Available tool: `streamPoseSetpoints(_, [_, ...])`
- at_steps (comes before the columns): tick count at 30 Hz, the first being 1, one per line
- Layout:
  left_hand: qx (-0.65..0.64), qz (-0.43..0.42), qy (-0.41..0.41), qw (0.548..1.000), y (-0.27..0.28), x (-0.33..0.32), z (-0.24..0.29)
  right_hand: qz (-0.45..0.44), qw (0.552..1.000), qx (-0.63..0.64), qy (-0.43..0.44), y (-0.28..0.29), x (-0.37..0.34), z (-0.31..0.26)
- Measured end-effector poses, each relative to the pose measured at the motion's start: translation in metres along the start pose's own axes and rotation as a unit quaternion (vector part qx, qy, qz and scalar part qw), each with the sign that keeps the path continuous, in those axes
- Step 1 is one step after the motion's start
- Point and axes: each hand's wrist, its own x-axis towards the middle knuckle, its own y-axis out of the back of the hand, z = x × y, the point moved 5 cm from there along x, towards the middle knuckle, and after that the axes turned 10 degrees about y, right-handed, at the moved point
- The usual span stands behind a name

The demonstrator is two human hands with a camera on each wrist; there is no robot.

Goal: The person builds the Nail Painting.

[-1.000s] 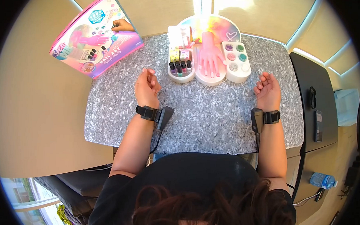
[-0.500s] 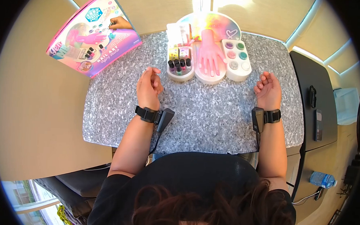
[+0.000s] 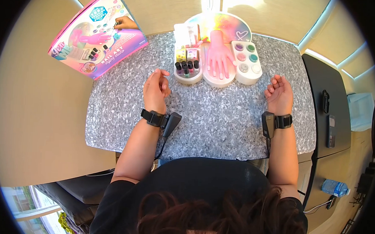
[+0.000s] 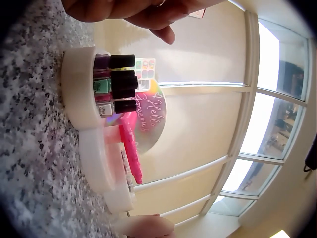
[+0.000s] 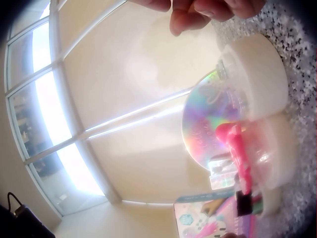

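Note:
The left hand (image 3: 156, 89) rests on the speckled table (image 3: 212, 122), fingers loosely bent and holding nothing, left of the white stand's polish tray (image 3: 188, 80). Small black-capped bottles (image 4: 123, 78) stand in that tray. On the middle base lies a pink model hand (image 3: 219, 57), fingers toward the person, before a rounded rainbow panel (image 3: 237, 25). The right tray (image 3: 247, 80) carries several round pots of coloured material. Beyond its right side, the right hand (image 3: 279, 94) lies palm up with loosely curled, unoccupied fingers. Neither hand touches the stand.
A pink and purple nail art box (image 3: 101, 38) stands at the table's back left. On a dark surface at right lie a phone (image 3: 331, 131) and a black object (image 3: 325, 101). A water bottle (image 3: 335, 188) and a light blue bin (image 3: 360, 111) are farther right.
The left hand has turned slightly inward and shifted a little. The right hand has stayed nearly still. The box and stand appear slightly shifted with the head view.

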Motion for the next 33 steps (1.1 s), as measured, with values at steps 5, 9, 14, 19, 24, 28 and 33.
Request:
streamPoseSetpoints(5, [0.014, 0.007, 0.001, 1.000, -0.002, -0.001, 0.001, 0.001, 1.000, 0.001, 0.000, -0.001, 0.000, -0.001])
streamPoseSetpoints(9, [0.016, 0.010, 0.007, 1.000, -0.002, 0.000, 0.000, 0.011, 1.000, -0.003, 0.000, 0.000, 0.000, -0.002])
streamPoseSetpoints(14, [0.016, 0.005, 0.014, 1.000, -0.001, 0.002, -0.002, 0.005, 1.000, 0.000, 0.001, 0.001, 0.000, -0.002])
streamPoseSetpoints(19, [0.001, 0.012, 0.013, 1.000, 0.003, 0.003, -0.003, -0.019, 1.000, 0.015, 0.004, 0.009, 0.004, 0.001])
streamPoseSetpoints(24, [-0.010, 0.007, -0.005, 1.000, 0.006, 0.001, 0.001, 0.052, 0.981, -0.130, 0.136, 0.057, 0.012, -0.081])
streamPoseSetpoints(28, [-0.026, 0.000, -0.023, 0.999, 0.011, 0.002, 0.009, 0.155, 0.937, -0.246, 0.195, 0.142, 0.008, -0.151])
streamPoseSetpoints(33, [-0.024, -0.016, -0.035, 0.999, 0.010, -0.001, 0.012, 0.203, 0.920, -0.277, 0.189, 0.188, -0.014, -0.178])
